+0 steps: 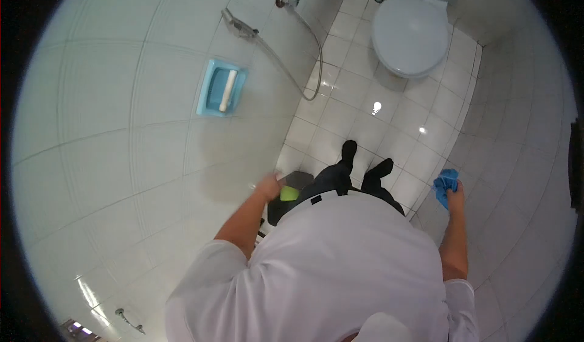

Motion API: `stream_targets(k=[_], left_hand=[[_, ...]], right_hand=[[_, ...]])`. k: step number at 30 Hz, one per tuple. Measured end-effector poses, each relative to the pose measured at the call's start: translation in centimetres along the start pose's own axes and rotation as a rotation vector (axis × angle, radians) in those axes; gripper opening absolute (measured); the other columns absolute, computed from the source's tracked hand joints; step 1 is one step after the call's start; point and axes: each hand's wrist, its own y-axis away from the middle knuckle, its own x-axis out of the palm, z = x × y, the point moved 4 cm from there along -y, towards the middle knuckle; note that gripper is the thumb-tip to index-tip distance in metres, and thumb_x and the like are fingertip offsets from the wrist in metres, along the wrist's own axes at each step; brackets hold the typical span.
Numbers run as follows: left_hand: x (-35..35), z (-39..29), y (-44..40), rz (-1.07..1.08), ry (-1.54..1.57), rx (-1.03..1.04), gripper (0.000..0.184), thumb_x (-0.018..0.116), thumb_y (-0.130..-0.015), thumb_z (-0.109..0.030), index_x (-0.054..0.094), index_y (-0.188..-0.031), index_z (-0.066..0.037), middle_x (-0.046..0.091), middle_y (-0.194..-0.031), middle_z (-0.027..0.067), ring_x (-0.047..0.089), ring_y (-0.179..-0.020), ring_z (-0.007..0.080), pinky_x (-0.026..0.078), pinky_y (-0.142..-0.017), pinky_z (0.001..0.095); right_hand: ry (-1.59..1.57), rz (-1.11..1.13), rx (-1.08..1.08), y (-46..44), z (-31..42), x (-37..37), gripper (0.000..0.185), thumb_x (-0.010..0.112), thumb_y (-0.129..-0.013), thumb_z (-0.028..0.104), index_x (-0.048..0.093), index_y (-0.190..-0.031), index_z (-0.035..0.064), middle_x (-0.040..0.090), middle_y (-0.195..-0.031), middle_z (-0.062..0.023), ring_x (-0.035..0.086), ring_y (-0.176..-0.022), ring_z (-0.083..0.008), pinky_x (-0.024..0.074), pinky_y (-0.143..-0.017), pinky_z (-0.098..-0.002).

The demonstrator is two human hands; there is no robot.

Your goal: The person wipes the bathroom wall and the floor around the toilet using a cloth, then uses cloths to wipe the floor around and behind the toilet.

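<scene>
My left hand (267, 187) is closed at the edge of a dark grey container (299, 179) beside my left hip, and seems to grip its rim or handle. A bright green piece (289, 193), perhaps a sponge, shows against the container. The fingertips of that hand are slightly blurred. Out on the other side, my right hand (456, 191) is wrapped round a crumpled blue cloth (446, 185), which hangs close to the right tiled wall.
A white toilet (410, 34) with its lid down stands ahead. On the left wall are a blue soap dish (212, 87) with a white bar, a hand sprayer (240, 27) and its looping hose (286, 74). Tiled floor (353, 89) reflects the lights.
</scene>
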Motion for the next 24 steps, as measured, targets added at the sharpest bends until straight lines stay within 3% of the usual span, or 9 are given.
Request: stream_targets(k=[1, 5, 10, 12, 13, 16, 18, 23, 24], left_hand=[[-1.2, 0.3, -3.1, -0.087, 0.338, -0.044, 0.043, 0.054, -0.082, -0.03, 0.05, -0.117, -0.006, 0.054, -0.109, 0.0231, 0.051, -0.103, 0.0351, 0.04, -0.089, 0.0416], [-7.5, -5.5, -9.0, -0.251, 0.53, 0.301, 0.04, 0.054, -0.085, -0.028, 0.05, -0.117, -0.006, 0.057, -0.109, 0.0148, 0.054, -0.102, 0.0237, 0.042, -0.086, 0.032], [-7.7, -13.8, -10.1, 0.059, 0.811, 0.409, 0.043, 0.054, -0.085, -0.033, 0.048, -0.121, -0.01, 0.052, -0.118, 0.0121, 0.05, -0.107, 0.0218, 0.04, -0.087, 0.0319], [-5.7, -15.8, -10.3, 0.208, 1.166, 0.293, 0.05, 0.054, -0.085, -0.038, 0.041, -0.128, -0.015, 0.045, -0.126, 0.0103, 0.048, -0.11, 0.0235, 0.039, -0.089, 0.0343], [-4.9, -16.1, -10.1, 0.212, 1.182, 0.298, 0.05, 0.054, -0.085, -0.038, 0.041, -0.128, -0.015, 0.045, -0.126, 0.0103, 0.048, -0.11, 0.0235, 0.039, -0.089, 0.0343], [-3.3, -14.7, -10.5, 0.079, 1.944, 0.137, 0.064, 0.056, -0.081, -0.042, 0.028, -0.135, -0.021, 0.05, -0.115, 0.0133, 0.051, -0.102, 0.0226, 0.043, -0.085, 0.0344], [-3.5, -12.1, -10.2, 0.089, 2.193, 0.237, 0.047, 0.053, -0.084, -0.027, 0.038, -0.128, -0.02, 0.051, -0.113, 0.0123, 0.052, -0.102, 0.0236, 0.044, -0.086, 0.0363], [0.5, -6.0, -7.5, -0.131, 2.222, -0.159, 0.029, 0.045, -0.084, -0.013, 0.051, -0.112, -0.015, 0.055, -0.105, 0.0089, 0.056, -0.096, 0.0224, 0.047, -0.081, 0.0372], [1.9, -5.2, -6.0, -0.235, 2.213, -0.306, 0.027, 0.046, -0.083, -0.013, 0.052, -0.109, -0.013, 0.056, -0.102, 0.0088, 0.057, -0.092, 0.0224, 0.048, -0.079, 0.0367]], right_hand=[[0.047, -0.044, -0.079, -0.8, 1.1, 0.6, 0.06, 0.059, -0.075, 0.012, 0.035, -0.129, 0.0006, 0.048, -0.12, -0.0196, 0.05, -0.105, -0.0288, 0.0396, -0.089, -0.0334], [0.012, 0.022, -0.161, -0.8, 13.2, 2.9, 0.057, 0.061, -0.074, 0.008, 0.037, -0.125, -0.0007, 0.048, -0.119, -0.0195, 0.05, -0.106, -0.0289, 0.0398, -0.089, -0.0345], [-0.081, 0.125, -0.608, -0.4, 27.1, 11.5, 0.055, 0.067, -0.071, 0.012, 0.044, -0.12, 0.0032, 0.045, -0.119, -0.018, 0.045, -0.111, -0.0316, 0.0372, -0.094, -0.0378], [-0.079, 0.272, -0.749, 2.6, 33.2, 15.0, 0.056, 0.069, -0.07, 0.012, 0.044, -0.119, 0.0039, 0.046, -0.117, -0.0178, 0.043, -0.112, -0.032, 0.0359, -0.095, -0.0376], [0.024, 0.343, -0.9, 4.6, 36.0, 16.2, 0.056, 0.07, -0.071, 0.012, 0.042, -0.118, 0.0033, 0.047, -0.114, -0.0157, 0.049, -0.104, -0.0287, 0.0417, -0.087, -0.0348], [0.045, 0.704, -0.942, 8.8, 40.3, 20.1, 0.061, 0.069, -0.071, 0.017, 0.04, -0.124, 0.0063, 0.043, -0.124, -0.0186, 0.049, -0.107, -0.0326, 0.0406, -0.089, -0.0359], [0.089, 0.76, -1.151, 9.6, 42.1, 20.3, 0.059, 0.066, -0.073, 0.017, 0.04, -0.125, 0.0072, 0.042, -0.127, -0.0176, 0.047, -0.11, -0.0335, 0.0393, -0.092, -0.0354], [0.097, 0.766, -1.243, 3.9, 38.9, 17.6, 0.048, 0.061, -0.078, 0.011, 0.045, -0.122, 0.0101, 0.044, -0.126, -0.0123, 0.05, -0.107, -0.0264, 0.0416, -0.089, -0.0355], [0.119, 0.819, -1.031, 1.6, 37.1, 16.8, 0.046, 0.06, -0.078, 0.011, 0.045, -0.122, 0.0111, 0.044, -0.126, -0.0109, 0.051, -0.105, -0.0239, 0.0427, -0.087, -0.0349]])
